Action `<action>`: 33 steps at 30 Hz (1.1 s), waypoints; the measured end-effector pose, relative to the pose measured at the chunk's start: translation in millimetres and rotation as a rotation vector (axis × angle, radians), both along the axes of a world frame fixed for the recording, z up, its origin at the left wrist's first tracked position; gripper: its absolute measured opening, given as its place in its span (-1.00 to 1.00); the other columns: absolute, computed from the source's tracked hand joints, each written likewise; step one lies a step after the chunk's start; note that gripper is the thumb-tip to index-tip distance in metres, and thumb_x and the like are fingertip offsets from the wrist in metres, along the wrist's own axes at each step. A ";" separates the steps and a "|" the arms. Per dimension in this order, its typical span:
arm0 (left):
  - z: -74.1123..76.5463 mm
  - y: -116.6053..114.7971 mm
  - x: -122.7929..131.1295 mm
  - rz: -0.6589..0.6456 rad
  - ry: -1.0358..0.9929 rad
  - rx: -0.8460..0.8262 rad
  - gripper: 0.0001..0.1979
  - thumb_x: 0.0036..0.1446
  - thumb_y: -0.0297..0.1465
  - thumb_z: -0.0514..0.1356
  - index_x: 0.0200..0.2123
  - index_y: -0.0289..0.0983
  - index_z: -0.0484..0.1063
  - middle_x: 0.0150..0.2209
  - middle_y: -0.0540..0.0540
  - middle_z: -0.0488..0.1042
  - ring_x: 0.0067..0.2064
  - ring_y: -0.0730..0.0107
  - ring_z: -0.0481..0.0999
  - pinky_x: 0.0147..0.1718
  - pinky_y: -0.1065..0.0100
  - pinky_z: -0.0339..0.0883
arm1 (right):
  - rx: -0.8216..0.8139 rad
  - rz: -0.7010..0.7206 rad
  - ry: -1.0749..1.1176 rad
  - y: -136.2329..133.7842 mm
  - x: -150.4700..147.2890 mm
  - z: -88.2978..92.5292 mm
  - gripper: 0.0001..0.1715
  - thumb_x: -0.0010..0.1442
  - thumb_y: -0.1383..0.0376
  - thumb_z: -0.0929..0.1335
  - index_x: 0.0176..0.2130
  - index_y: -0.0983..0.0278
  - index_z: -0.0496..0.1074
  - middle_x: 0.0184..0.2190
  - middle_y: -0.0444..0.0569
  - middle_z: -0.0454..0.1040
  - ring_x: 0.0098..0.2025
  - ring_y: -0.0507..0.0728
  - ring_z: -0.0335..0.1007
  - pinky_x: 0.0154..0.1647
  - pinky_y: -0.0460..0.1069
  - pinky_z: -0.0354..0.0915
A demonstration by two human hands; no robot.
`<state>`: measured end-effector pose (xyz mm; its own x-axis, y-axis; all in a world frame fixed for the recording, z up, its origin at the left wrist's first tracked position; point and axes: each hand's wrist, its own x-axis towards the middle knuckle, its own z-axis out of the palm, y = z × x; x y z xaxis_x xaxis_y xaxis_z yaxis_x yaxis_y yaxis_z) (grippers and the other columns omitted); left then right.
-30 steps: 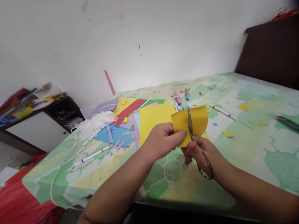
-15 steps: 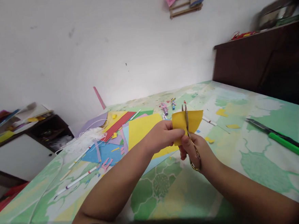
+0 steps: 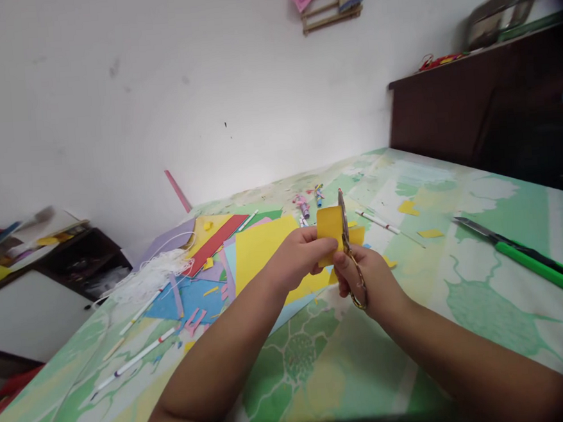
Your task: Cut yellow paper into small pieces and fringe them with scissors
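Observation:
My left hand (image 3: 297, 256) pinches a small piece of yellow paper (image 3: 329, 224) and holds it upright above the table. My right hand (image 3: 370, 279) grips a pair of small scissors (image 3: 346, 238) by the gold handles, blades pointing up through the middle of the yellow piece. A smaller flap of the same yellow paper (image 3: 358, 236) shows to the right of the blades. Both hands hover over the green-patterned tablecloth (image 3: 461, 301).
A pile of coloured paper sheets (image 3: 236, 253) with scraps lies behind my left hand, beside a white cord (image 3: 151, 275) and pens (image 3: 137, 359). A green-handled cutter (image 3: 530, 261) lies at the right. A dark cabinet (image 3: 486, 106) stands at the back right, a low shelf (image 3: 35, 279) at the left.
The scissors have cut further up the yellow paper, and the part right of the blades is now smaller. The camera view has shifted, with both hands now slightly lower left.

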<state>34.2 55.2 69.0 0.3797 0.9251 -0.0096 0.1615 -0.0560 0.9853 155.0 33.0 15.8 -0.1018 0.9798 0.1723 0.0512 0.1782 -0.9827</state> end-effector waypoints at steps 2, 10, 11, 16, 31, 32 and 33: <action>-2.1 1.9 -1.3 0.035 -0.029 0.011 -0.91 -0.15 -0.44 0.10 -0.63 -0.32 0.30 -0.66 0.08 0.22 -0.64 0.64 0.17 -0.68 0.50 0.01 | -0.023 -0.021 0.032 4.5 0.3 -4.9 -0.34 -0.14 -0.29 0.23 -0.61 0.25 0.18 -0.75 -0.20 0.18 -0.70 -0.03 0.14 -0.67 -0.08 0.10; -18.0 -3.4 -18.7 0.149 -0.103 -0.068 -0.92 -0.12 -0.43 0.13 -0.49 -0.34 0.33 -0.58 0.01 0.36 -0.58 0.52 0.38 -0.58 0.45 0.26 | -0.001 0.026 0.140 18.1 4.5 -9.5 -0.43 0.03 -0.19 0.18 -0.49 0.25 0.20 -0.63 -0.20 0.17 -0.59 -0.01 0.13 -0.51 -0.05 0.16; -20.9 -5.7 -21.0 0.169 -0.132 -0.074 -0.90 -0.10 -0.40 0.14 -0.49 -0.34 0.33 -0.59 0.01 0.35 -0.59 0.52 0.38 -0.59 0.44 0.27 | 0.010 0.010 0.045 17.1 4.4 -8.2 -0.43 0.03 -0.20 0.17 -0.50 0.25 0.19 -0.64 -0.20 0.16 -0.58 0.00 0.13 -0.51 -0.05 0.14; -29.4 -16.8 -30.4 0.261 -0.241 0.012 -0.76 -0.03 -0.25 0.14 -0.49 -0.35 0.33 -0.62 0.01 0.34 -0.63 0.54 0.32 -0.61 0.44 0.24 | 0.117 0.119 -0.448 5.9 -4.3 -7.1 -0.49 -0.01 -0.15 0.24 -0.48 0.25 0.25 -0.53 -0.08 0.34 -0.48 0.08 0.23 -0.45 -0.01 0.16; -31.8 -31.0 -35.1 0.173 -0.092 0.195 -0.71 0.05 -0.21 0.07 -0.53 -0.32 0.26 -0.62 0.06 0.26 -0.63 0.61 0.22 -0.63 0.50 0.11 | 0.235 0.224 -0.411 -5.9 -12.4 -11.3 -0.39 0.02 -0.20 0.17 -0.38 0.27 0.31 -0.47 -0.02 0.41 -0.46 0.11 0.30 -0.45 0.00 0.20; -32.0 -31.4 -34.8 0.164 -0.098 0.202 -0.71 0.05 -0.21 0.06 -0.54 -0.31 0.26 -0.63 0.06 0.25 -0.63 0.61 0.22 -0.63 0.50 0.11 | 0.244 0.236 -0.388 -6.0 -12.3 -11.4 -0.39 0.03 -0.20 0.17 -0.38 0.27 0.32 -0.45 -0.01 0.42 -0.44 0.12 0.31 -0.43 0.00 0.21; -32.4 -31.8 -34.5 0.154 -0.103 0.206 -0.71 0.05 -0.21 0.06 -0.54 -0.31 0.26 -0.63 0.07 0.24 -0.63 0.62 0.21 -0.63 0.50 0.11 | 0.249 0.244 -0.369 -6.1 -12.2 -11.5 -0.40 0.03 -0.20 0.17 -0.38 0.26 0.32 -0.43 0.00 0.43 -0.42 0.12 0.32 -0.41 0.00 0.22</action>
<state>-0.3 23.4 36.6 0.2237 0.9505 0.2156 0.0830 -0.2390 0.9675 142.8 26.9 4.3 -0.4210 0.8537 0.3066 0.3145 0.4545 -0.8334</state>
